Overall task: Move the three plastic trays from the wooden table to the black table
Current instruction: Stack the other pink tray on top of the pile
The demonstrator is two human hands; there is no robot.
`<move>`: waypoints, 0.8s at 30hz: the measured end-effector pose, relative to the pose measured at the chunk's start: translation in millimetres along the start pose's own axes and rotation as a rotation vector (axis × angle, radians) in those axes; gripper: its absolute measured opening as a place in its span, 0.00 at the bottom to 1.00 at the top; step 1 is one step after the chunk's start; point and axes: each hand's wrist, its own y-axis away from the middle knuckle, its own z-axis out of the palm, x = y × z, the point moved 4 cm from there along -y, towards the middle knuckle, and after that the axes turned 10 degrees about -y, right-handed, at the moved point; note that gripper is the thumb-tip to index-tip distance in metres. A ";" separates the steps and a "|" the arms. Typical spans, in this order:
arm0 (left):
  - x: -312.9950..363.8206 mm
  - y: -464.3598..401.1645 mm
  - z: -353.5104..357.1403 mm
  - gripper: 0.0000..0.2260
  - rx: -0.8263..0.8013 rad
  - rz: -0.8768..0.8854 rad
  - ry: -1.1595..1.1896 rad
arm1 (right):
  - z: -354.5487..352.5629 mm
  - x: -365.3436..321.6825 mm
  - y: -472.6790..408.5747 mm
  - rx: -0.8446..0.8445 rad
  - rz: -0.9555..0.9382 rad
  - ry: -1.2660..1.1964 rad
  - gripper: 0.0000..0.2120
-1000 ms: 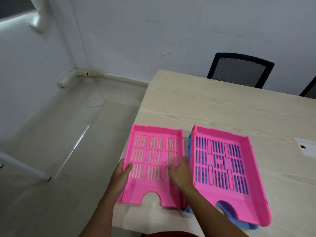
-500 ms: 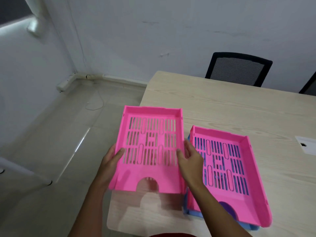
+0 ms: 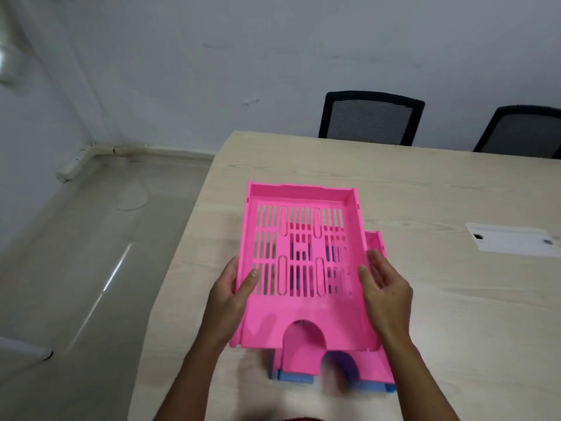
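Note:
I hold a pink slotted plastic tray [image 3: 300,238] in the air between both hands, above the wooden table [image 3: 425,192]. My left hand [image 3: 230,296] grips its left wall, thumb inside. My right hand [image 3: 385,290] presses flat against its right wall, fingers extended. Below it a second pink tray [image 3: 373,363] lies nested on a blue tray [image 3: 296,376]; both are mostly hidden by the held tray. The black table is not in view.
Two black mesh chairs [image 3: 370,117] [image 3: 522,130] stand at the far side of the table. A white cable-port plate [image 3: 513,243] is set into the tabletop at right. Bare floor [image 3: 91,253] lies to the left, with a wall corner behind.
The held pink tray has been lifted off the table's left edge and carried right, and now hovers over the stacked pink and blue trays. Both hands moved with it.

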 end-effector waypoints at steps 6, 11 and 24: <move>-5.7 10.0 70.9 0.23 -0.101 -0.046 -0.090 | -74.5 14.2 -15.1 0.067 0.090 0.024 0.23; -14.3 12.5 89.6 0.15 -0.090 -0.099 -0.173 | -88.5 24.9 -18.5 0.073 0.124 0.045 0.22; -0.6 9.3 85.7 0.14 0.006 -0.128 -0.300 | -84.5 27.9 -15.4 0.055 0.112 0.070 0.22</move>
